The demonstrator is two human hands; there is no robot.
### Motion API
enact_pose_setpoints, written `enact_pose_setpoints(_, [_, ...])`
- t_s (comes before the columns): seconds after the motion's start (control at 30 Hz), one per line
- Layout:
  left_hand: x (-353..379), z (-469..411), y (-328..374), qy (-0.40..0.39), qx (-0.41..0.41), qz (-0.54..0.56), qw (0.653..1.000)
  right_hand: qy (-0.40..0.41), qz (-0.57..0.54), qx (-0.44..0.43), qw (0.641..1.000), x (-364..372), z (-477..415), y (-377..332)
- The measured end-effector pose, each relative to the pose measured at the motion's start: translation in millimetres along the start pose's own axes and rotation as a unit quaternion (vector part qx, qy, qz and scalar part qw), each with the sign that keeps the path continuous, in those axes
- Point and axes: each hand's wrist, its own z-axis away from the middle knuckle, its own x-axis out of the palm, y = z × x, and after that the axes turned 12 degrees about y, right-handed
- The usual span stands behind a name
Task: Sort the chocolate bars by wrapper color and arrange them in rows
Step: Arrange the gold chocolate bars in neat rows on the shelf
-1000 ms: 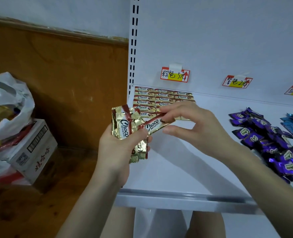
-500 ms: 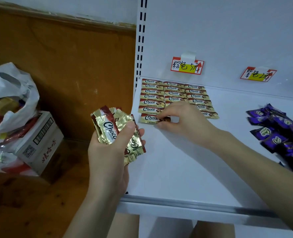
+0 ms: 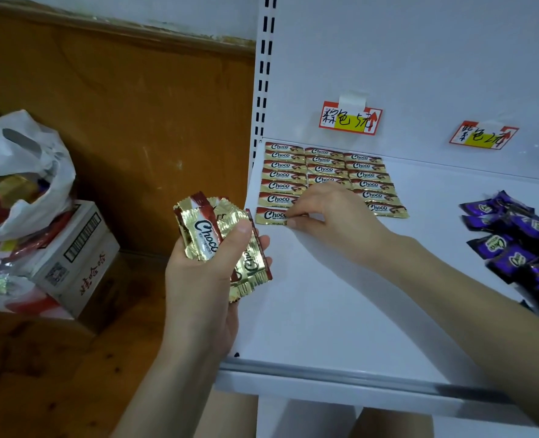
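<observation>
On shelf (image 3: 340, 311), right hand (image 3: 334, 213) pinches gold bar (image 3: 271, 215), long axis left-right.

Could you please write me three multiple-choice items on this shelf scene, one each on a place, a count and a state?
1. The right hand pinches a gold Choco bar lying where?
A. back of the right column
B. front of the left column
C. middle of the middle column

2. The laid gold bars form how many columns?
A. one
B. five
C. three

3. The left hand is:
A. gripping a bunch of gold bars
B. empty
C. flat, fingers straight

Key: 1 B, it is the nearest bar in the leftmost column; 2 C, three stand side by side; 3 A, fingers curl round the wrappers.
</observation>
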Motion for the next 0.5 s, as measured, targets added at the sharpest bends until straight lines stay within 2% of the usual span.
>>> enact_pose_setpoints(0.4, [-2,0,2,-0.024,-0.012,0.002,1.0,-0.014,-0.003,0.044,0.999,1,-2,-2])
enact_pose_setpoints(0.5, [-2,0,6,-0.05,-0.042,0.012,0.998,-0.001,-0.053,0.086,0.995,-10,-4,-9])
